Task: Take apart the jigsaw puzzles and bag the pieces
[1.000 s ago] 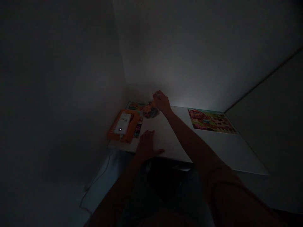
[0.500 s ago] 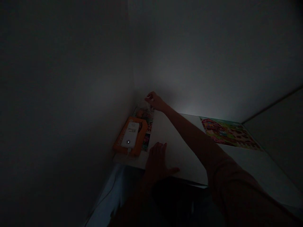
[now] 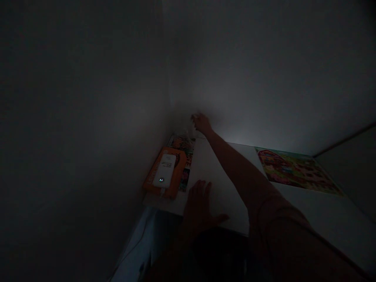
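The room is very dark. My left hand (image 3: pixel 199 205) rests at the front edge of the white tabletop (image 3: pixel 223 168), fingers stretched out and thumb spread, holding nothing. Above the back of the table, close to the wall, is my right hand (image 3: pixel 202 123). Its fingers are curled together; a small pale spot shows at their tips, too blurred to name. Just below it a faint, see-through item (image 3: pixel 188 137) lies over a colourful printed sheet (image 3: pixel 184 178). Left of my hands, a white power bank (image 3: pixel 165 169) with a lit display lies on an orange packet (image 3: pixel 177 178).
A white cable (image 3: pixel 162 192) leaves the power bank and hangs past the table edge. Another printed farm picture (image 3: pixel 293 168) lies at the back right. Walls (image 3: pixel 249 86) close in the table behind and at left.
My right hand has moved slightly right, away from the see-through item near the corner. My left hand stays at the table edge. The view has shifted slightly.
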`<state>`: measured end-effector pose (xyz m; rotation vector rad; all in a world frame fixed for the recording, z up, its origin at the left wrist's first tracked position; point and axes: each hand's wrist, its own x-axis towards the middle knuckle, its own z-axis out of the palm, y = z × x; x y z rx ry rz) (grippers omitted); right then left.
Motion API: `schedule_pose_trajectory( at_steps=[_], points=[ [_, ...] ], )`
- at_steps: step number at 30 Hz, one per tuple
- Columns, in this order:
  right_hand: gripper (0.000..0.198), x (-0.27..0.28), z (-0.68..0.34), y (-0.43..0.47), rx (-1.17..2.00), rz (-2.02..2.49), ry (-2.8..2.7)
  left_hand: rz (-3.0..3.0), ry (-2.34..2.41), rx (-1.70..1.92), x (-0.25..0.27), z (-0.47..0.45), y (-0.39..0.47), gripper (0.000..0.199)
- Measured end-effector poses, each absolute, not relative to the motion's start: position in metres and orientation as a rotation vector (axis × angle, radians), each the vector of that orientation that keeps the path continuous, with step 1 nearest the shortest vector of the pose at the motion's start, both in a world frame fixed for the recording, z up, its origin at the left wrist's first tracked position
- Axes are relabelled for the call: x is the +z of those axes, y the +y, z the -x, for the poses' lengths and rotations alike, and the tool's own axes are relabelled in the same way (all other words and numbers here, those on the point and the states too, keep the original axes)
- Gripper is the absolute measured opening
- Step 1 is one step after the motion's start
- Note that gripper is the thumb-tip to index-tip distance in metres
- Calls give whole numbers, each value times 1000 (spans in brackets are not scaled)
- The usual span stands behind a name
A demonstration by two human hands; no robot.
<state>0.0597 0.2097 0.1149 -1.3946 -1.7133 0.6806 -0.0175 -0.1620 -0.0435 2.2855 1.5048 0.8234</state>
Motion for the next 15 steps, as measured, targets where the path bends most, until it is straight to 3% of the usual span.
schedule_pose_trajectory(
  at_steps=[7,11,13,15],
  points=[
    [60,168,-147,138,289,1038,-1747,-2335,1500,919,-44,21,-157,130],
    [39,137,-214,37,63,986,-1932,-2347,1504,992,-42,23,-152,115],
    [31,109,-245,-15,97,1012,-2059,-2343,1500,1031,-40,23,-149,108],
    [39,80,-274,-61,198,1069,-2201,-2339,1497,1059,-37,23,-148,109]
  ],
)
